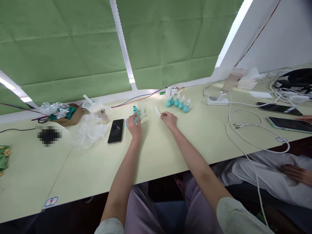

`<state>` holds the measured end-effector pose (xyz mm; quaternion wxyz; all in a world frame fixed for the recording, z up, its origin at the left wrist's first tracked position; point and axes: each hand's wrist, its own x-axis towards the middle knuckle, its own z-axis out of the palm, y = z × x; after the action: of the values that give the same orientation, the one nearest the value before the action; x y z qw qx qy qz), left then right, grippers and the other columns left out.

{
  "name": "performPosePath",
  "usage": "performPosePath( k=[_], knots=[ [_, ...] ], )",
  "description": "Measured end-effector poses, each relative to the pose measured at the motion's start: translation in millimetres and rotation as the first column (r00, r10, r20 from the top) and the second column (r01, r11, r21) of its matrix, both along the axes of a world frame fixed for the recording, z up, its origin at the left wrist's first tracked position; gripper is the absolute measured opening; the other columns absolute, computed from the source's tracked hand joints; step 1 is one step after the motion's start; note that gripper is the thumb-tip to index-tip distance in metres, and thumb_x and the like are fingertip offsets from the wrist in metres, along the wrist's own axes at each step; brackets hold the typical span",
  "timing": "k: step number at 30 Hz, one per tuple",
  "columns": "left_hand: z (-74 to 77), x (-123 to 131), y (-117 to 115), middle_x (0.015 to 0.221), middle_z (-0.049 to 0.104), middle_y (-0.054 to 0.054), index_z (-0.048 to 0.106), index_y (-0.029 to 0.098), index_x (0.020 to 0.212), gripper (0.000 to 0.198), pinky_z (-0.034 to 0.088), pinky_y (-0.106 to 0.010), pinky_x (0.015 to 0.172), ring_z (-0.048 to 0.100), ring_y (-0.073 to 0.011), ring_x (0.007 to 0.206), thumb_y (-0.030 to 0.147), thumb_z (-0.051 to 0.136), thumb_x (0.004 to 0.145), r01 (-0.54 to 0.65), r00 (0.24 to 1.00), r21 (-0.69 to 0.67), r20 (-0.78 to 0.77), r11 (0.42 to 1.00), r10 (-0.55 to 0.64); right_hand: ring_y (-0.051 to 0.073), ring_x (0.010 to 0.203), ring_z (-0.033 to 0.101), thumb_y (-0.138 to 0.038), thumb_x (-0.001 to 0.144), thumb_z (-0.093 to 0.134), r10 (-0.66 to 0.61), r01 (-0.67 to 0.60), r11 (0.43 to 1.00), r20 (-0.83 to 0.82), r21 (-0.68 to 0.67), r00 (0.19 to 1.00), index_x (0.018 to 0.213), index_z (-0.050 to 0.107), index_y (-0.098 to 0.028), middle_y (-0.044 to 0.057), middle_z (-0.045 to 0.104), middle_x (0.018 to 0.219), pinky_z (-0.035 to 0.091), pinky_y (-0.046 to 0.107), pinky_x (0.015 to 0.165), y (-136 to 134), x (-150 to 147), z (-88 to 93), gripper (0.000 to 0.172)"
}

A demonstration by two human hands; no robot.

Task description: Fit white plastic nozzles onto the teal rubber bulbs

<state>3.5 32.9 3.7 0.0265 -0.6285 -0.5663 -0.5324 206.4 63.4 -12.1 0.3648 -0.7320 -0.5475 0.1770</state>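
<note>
My left hand is curled down over a small group of teal squeeze bulbs, thumb and fingers closed about one of them. Its fingers partly hide the group. To the right of these, small translucent white pieces lie on the table. My right hand has its fingertips pinched at the near end of a short row of white nozzle tips; what sits between them is too small to see well. Behind that hand stand several teal bulbs with white pointed nozzles, upright and close together.
Left of my left hand lies a phone, beside crumpled clear plastic, a drink cup and a cardboard box. On the right are a power strip, looping white cables, phones and another person's hand.
</note>
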Motion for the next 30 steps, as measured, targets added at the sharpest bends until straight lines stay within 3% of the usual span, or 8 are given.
performPosePath(
  k=[5,8,11,15,21,25,28,30],
  knots=[
    [18.9,-9.9,-5.7,0.127,0.044,-0.017,0.041,0.014,0.120,0.039,0.024,-0.043,0.105,0.036,-0.0245,0.125,0.036,0.044,0.088,-0.396,0.906,0.073,0.190,0.915,0.377,0.014,0.095,0.060,-0.024,0.072,0.061,0.063,-0.067,0.996,-0.075,-0.058,0.995,0.093,0.064,-0.029,-0.007,0.071,0.094,0.037,0.030,0.085,-0.9,9.9,6.5,0.022],
    [19.9,-17.6,-1.8,0.130,0.041,-0.017,0.034,0.015,0.126,0.058,0.029,-0.045,0.102,0.034,-0.0281,0.126,0.043,0.057,0.080,-0.524,0.812,-0.135,0.219,0.841,0.541,0.013,0.094,0.061,-0.020,0.073,0.058,0.055,-0.060,0.997,-0.080,-0.058,0.995,0.093,0.065,-0.029,-0.007,0.071,0.093,0.039,0.028,0.084,-1.2,12.4,7.8,0.023],
    [10.5,-20.7,2.6,0.127,0.045,-0.014,0.042,0.020,0.122,0.061,0.035,-0.047,0.096,0.039,-0.0313,0.121,0.040,0.067,0.070,-0.483,0.801,-0.407,0.151,0.775,0.579,0.013,0.094,0.061,-0.020,0.074,0.056,0.049,-0.054,0.997,-0.080,-0.055,0.996,0.093,0.065,-0.029,-0.007,0.070,0.092,0.039,0.028,0.085,-1.5,12.1,8.3,0.023],
    [-3.2,-16.6,1.6,0.122,0.052,-0.010,0.056,0.025,0.104,0.030,0.032,-0.052,0.096,0.043,-0.0329,0.118,0.029,0.061,0.074,-0.390,0.859,-0.484,0.115,0.783,0.499,0.013,0.093,0.061,-0.018,0.075,0.054,0.049,-0.052,0.998,-0.099,-0.037,0.994,0.093,0.065,-0.028,-0.006,0.070,0.092,0.040,0.028,0.084,-1.3,12.3,7.3,0.023],
    [1.5,-5.0,-7.0,0.113,0.060,-0.012,0.051,0.020,0.114,0.033,0.028,-0.044,0.100,0.050,-0.0253,0.108,0.039,0.040,0.090,-0.318,0.936,-0.088,0.133,0.944,0.327,0.014,0.081,0.061,-0.020,0.082,0.046,-0.045,0.071,0.981,-0.140,0.181,0.989,0.099,0.065,-0.023,0.001,0.068,0.103,0.040,0.030,0.086,-5.0,7.9,15.2,0.025],
    [1.6,6.7,-10.8,0.102,0.064,-0.010,0.056,0.020,0.110,0.034,0.032,-0.037,0.091,0.055,-0.0235,0.096,0.043,0.040,0.090,-0.040,0.979,-0.069,-0.204,0.997,0.025,0.014,0.082,0.061,-0.034,0.085,0.049,0.295,-0.191,0.896,-0.217,0.400,0.931,0.109,0.063,-0.022,0.003,0.066,0.108,0.043,0.028,0.082,-13.5,-8.4,30.2,0.030],
    [-2.7,13.3,-11.0,0.095,0.065,-0.010,0.060,0.020,0.107,0.034,0.032,-0.036,0.085,0.055,-0.0243,0.093,0.044,0.042,0.089,0.101,0.895,-0.144,-0.419,0.984,-0.154,0.014,0.082,0.061,-0.037,0.081,0.055,0.604,-0.470,0.775,-0.278,0.422,0.747,0.105,0.067,-0.024,0.002,0.068,0.100,0.046,0.026,0.075,-19.4,-24.6,34.7,0.030],
    [-4.6,14.5,-10.2,0.092,0.065,-0.010,0.061,0.020,0.107,0.035,0.032,-0.036,0.084,0.055,-0.0242,0.092,0.043,0.041,0.090,0.131,0.859,-0.163,-0.474,0.978,-0.194,0.014,0.081,0.061,-0.036,0.076,0.061,0.675,-0.532,0.729,-0.322,0.431,0.664,0.094,0.071,-0.023,0.003,0.069,0.095,0.047,0.026,0.074,-20.9,-32.8,32.7,0.025]
  ],
)
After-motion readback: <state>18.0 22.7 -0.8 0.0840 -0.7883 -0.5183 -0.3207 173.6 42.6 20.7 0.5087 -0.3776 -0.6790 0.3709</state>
